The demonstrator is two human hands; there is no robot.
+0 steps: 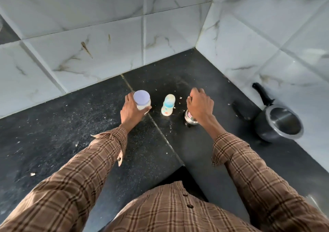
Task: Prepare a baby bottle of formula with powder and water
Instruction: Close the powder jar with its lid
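Two hands are out over the dark bench (71,128), and both are busy. The left hand (132,111) has its fingers wrapped around a jar (142,101) with a pale lilac lid, clamped on its side. The right hand (200,104) sits curled on top of a small steel cup (190,118); whether those fingers actually pinch it, I cannot tell, the hand hides them. Between the two stands the baby bottle (168,105), upright, cap on, untouched, near the far tiled wall.

The risk, as I judge it: that bottle is tall and narrow and stands just beside both hands, so a careless sweep from either side could knock it over. Powder could also spill when the jar opens, as crumbs already dot the bench.

Count: one jar, one bottle, one steel cup, one black saucepan (279,123) at far right, apparently empty.
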